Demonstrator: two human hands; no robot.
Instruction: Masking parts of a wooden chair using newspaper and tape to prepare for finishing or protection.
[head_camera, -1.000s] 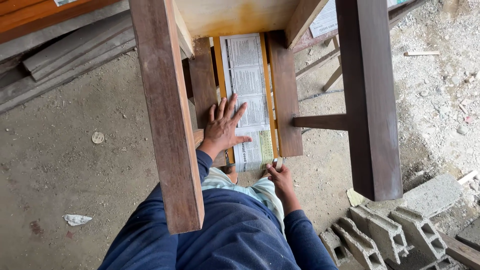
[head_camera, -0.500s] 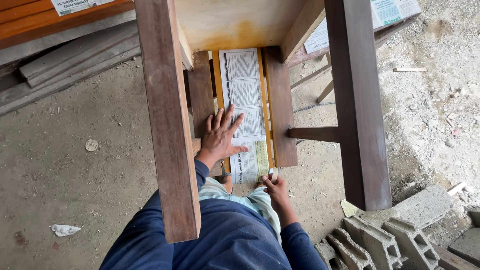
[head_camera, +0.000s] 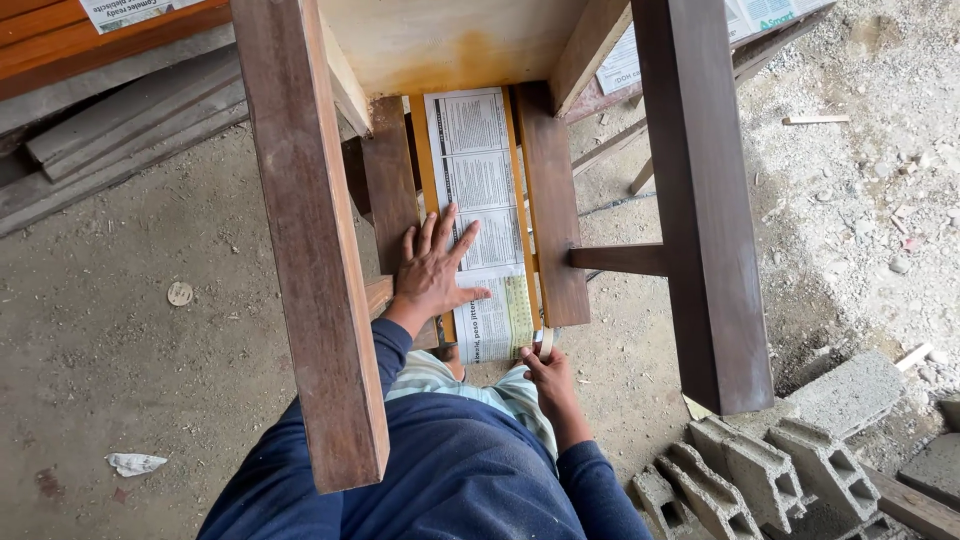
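While the tape roll is half hidden by the pinching right hand, the newspaper strip is pressed flat by the spread-fingered left hand.

The left hand lies flat, fingers spread, on a strip of newspaper that runs away from it along a board. Just right of that hand and nearer the body, the right hand pinches a roll of tape at the strip's near end. Two slats flank the strip. A furniture leg rises left of the left hand, another leg right of the right hand. Concrete blocks lie further right on the ground.
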